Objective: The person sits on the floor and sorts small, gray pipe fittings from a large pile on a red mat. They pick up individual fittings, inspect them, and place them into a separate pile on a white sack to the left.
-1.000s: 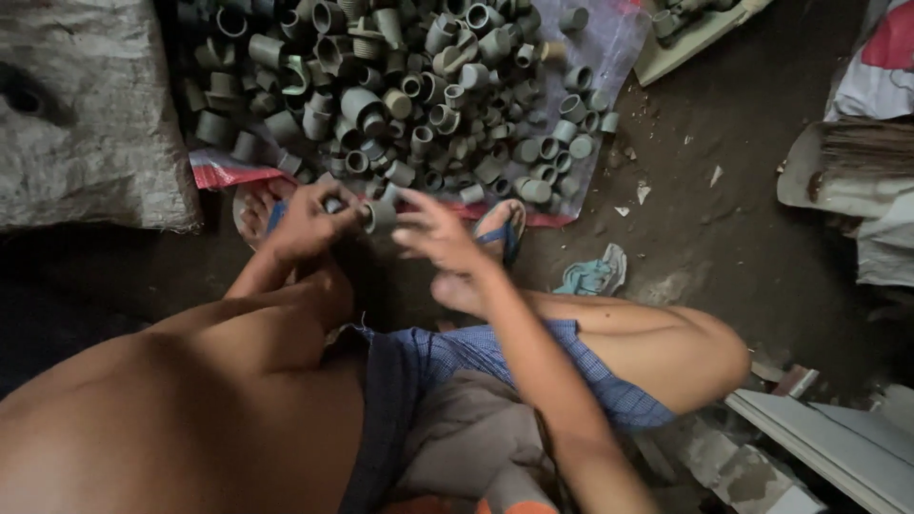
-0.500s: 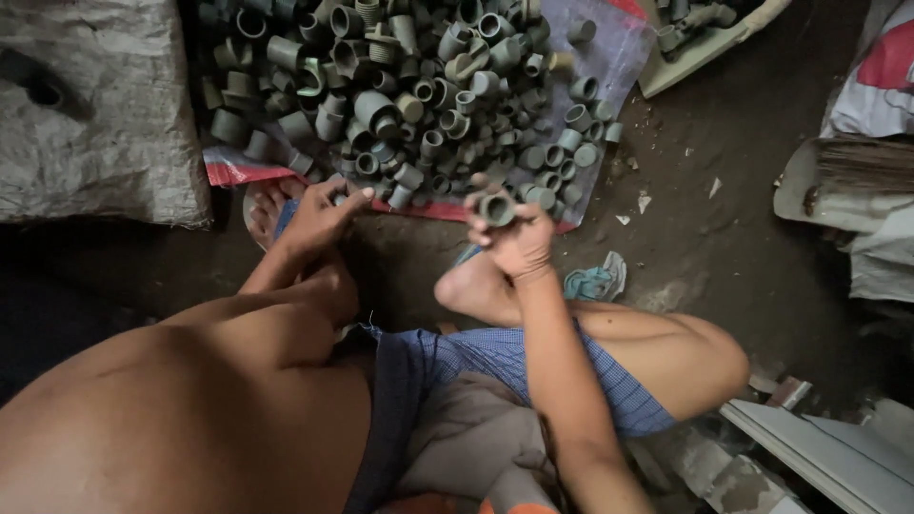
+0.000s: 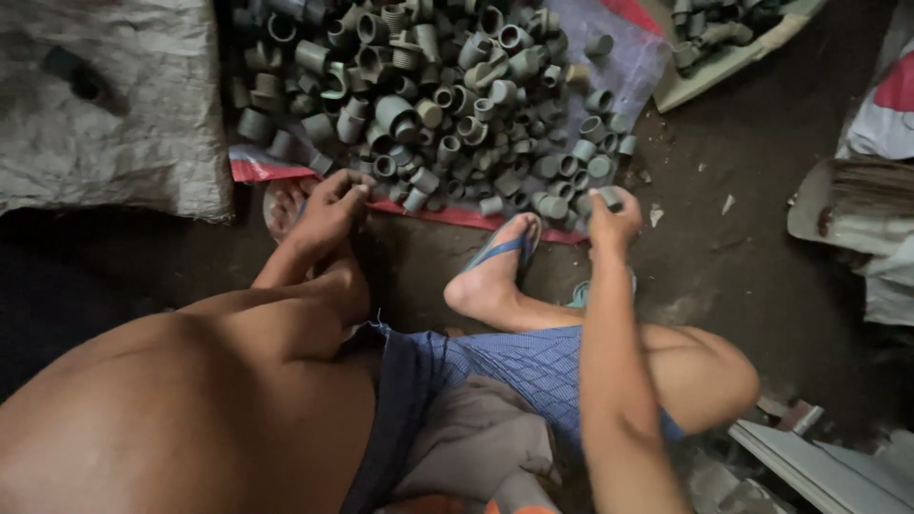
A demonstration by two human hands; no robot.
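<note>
A big heap of grey plastic pipe fittings (image 3: 447, 95) lies on a woven plastic sheet (image 3: 628, 67) with a red edge, on the ground in front of me. My right hand (image 3: 614, 224) is at the heap's near right corner, fingers closed around one small grey fitting (image 3: 609, 196). My left hand (image 3: 333, 205) rests at the heap's near left edge, over my left foot, with its fingers curled downward. Whether it holds anything is hidden.
My right foot in a blue flip-flop (image 3: 500, 257) sits between the hands. A grey sack (image 3: 105, 114) lies at the left. A tray of more fittings (image 3: 724, 48) is at the top right, sacks (image 3: 885, 105) at the right, white plastic strips (image 3: 819, 466) at the bottom right.
The hands were together in front of the heap. My right hand has since swung out to the right with a fitting, and my left hand stayed by the left foot.
</note>
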